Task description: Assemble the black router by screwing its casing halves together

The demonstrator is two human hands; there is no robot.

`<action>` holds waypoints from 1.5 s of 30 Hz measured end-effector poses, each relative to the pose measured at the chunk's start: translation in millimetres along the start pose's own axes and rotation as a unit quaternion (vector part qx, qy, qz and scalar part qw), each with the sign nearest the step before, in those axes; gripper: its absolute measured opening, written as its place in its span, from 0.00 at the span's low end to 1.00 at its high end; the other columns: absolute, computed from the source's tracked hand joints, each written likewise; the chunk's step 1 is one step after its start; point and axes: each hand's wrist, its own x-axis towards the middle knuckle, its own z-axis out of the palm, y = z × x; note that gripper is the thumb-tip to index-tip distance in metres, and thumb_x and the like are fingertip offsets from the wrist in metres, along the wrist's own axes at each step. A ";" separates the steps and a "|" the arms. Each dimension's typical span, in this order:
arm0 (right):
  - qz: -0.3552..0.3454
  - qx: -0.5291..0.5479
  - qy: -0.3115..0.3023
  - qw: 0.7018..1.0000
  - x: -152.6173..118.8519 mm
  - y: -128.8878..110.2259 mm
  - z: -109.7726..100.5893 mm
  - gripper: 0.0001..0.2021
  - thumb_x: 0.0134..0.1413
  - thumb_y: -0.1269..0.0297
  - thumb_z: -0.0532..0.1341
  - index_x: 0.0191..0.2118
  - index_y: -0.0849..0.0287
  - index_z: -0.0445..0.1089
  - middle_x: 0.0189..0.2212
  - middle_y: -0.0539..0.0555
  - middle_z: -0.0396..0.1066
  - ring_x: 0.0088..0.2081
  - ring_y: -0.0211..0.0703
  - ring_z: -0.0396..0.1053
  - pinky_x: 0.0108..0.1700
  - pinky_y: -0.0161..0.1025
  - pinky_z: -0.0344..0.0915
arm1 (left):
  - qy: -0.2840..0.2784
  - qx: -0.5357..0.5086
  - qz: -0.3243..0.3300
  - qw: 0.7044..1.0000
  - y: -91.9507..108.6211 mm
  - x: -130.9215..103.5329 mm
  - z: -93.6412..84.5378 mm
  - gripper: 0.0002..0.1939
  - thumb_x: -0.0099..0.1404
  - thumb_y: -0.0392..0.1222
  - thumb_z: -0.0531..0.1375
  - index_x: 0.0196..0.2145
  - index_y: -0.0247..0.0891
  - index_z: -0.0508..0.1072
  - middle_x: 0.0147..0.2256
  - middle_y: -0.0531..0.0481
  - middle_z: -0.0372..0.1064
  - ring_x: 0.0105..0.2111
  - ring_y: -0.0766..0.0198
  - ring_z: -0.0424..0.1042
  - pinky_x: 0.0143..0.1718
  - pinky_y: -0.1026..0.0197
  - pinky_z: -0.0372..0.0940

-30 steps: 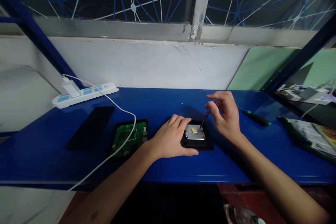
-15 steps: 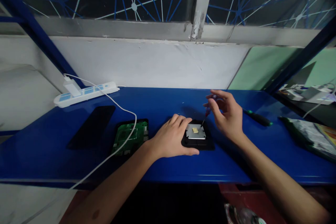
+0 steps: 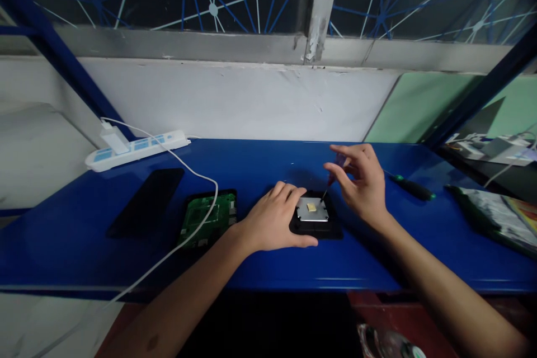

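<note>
A small black plastic housing (image 3: 334, 231) lies on the blue table, with a silver metal plate (image 3: 318, 215) set in it. A yellowish square pad (image 3: 311, 207) sits mid-plate. My left hand (image 3: 274, 221) spans the housing's left side, fingers at the far edge and thumb along the near edge, gripping it. Between the fingers and thumb of my right hand (image 3: 361, 182) is a slim screwdriver (image 3: 331, 179) with a purplish, see-through handle. Its shaft slants down so that the tip meets the plate's right part. Part of the handle is hidden behind my fingers.
Left of my left hand lies a green circuit board (image 3: 210, 215) in a black shell, crossed by a white cable (image 3: 195, 173). Farther left are a dark flat panel (image 3: 146, 201) and a white power strip (image 3: 138, 150). A black-and-green screwdriver (image 3: 413, 187) and a packet (image 3: 495, 215) lie right.
My right thumb and forefinger have shifted a little leftward around the screwdriver handle, whose tip stays on the plate. My left hand and the housing hold the same place.
</note>
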 end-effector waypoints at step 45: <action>0.029 0.055 0.064 0.996 0.6 -4.1 0.3 0.12 0.67 0.63 0.58 0.53 0.53 0.69 0.41 0.54 0.75 0.34 0.41 0.78 0.33 0.41 0.77 | 0.007 0.004 0.017 1.000 -2.1 -1.9 0.3 0.48 0.54 0.71 0.64 0.62 0.37 0.61 0.57 0.37 0.63 0.58 0.41 0.60 0.57 0.40 0.62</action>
